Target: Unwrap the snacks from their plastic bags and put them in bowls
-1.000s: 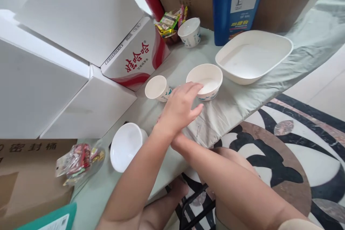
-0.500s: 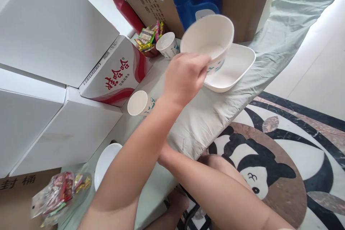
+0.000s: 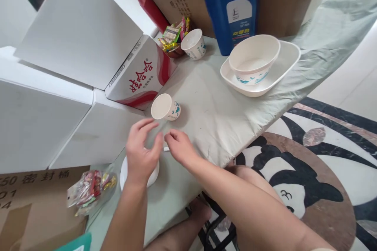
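Observation:
Above the left part of a white plate (image 3: 155,175), my left hand (image 3: 143,151) has its fingers curved and apart, holding nothing. Close to its right, my right hand (image 3: 180,147) is closed in a pinch; a small white end shows beside its fingertips, too little to name. A paper cup (image 3: 165,108) with blue-green print leans toward the boxes just beyond both hands. The larger paper bowl (image 3: 255,60) rests in an oval white dish (image 3: 284,72) farther right. Another small printed cup (image 3: 194,45) stands at the back.
A blue bottle (image 3: 232,15) and a red bottle (image 3: 150,8) are at the back, near wrapped snacks (image 3: 173,39). White boxes (image 3: 79,27) line the left side. A bag of sweets (image 3: 92,190) lies lower left. The cloth-covered table edge (image 3: 235,153) borders a patterned floor.
My left hand has let go of the large bowl, which now rests in the oval dish, and has come back to the left. My right hand, hidden before, is now visible.

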Motion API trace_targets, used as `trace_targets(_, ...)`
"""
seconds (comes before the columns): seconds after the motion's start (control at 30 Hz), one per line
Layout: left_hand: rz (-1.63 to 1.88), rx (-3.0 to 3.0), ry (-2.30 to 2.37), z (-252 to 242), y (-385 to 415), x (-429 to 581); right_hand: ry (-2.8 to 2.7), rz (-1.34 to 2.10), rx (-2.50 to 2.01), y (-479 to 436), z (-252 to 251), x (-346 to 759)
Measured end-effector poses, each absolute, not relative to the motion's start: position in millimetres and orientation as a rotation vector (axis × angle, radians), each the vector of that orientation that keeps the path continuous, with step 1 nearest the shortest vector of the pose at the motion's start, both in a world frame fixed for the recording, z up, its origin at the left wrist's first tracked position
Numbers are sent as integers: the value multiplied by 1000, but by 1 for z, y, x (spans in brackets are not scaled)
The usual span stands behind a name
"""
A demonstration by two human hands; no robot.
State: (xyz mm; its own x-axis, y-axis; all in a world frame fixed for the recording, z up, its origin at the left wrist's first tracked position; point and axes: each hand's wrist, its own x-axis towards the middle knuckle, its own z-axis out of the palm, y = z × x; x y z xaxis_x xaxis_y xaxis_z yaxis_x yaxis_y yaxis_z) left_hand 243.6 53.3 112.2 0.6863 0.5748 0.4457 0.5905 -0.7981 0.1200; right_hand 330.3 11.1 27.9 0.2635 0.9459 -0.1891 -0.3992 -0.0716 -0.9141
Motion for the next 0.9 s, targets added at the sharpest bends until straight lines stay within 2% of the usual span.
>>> trace_targets(0.07, -612, -2712, -1290, 102, 49, 172, -823, 1191, -1337, 9, 27, 321)
trace_targets(0.17, -320, -2654, -1629, 77, 28, 93, -1278, 876, -1651, 3, 22, 309)
trace_targets(0.23, -127, -2691, -1733, 59, 10, 64, -1496, 678, -1773, -1, 16, 301)
trace_targets(0.33, 28, -2703, -1802, 45, -9, 52, -1672, 600, -1953, -3, 7, 295)
trace_targets(0.47, -56, -2739, -1785, 45, -4, 66, -1765, 597, -2111, -5, 2, 301)
trace_targets(0.67, -177, -2965, -1464, 43, 41, 117, -1528, 530, -2314, -22, -1, 333)
trace_targets(0.9, -367, -2801, -1565, 43, 73, 153, -1336, 261, -2337, -30, -7, 348)
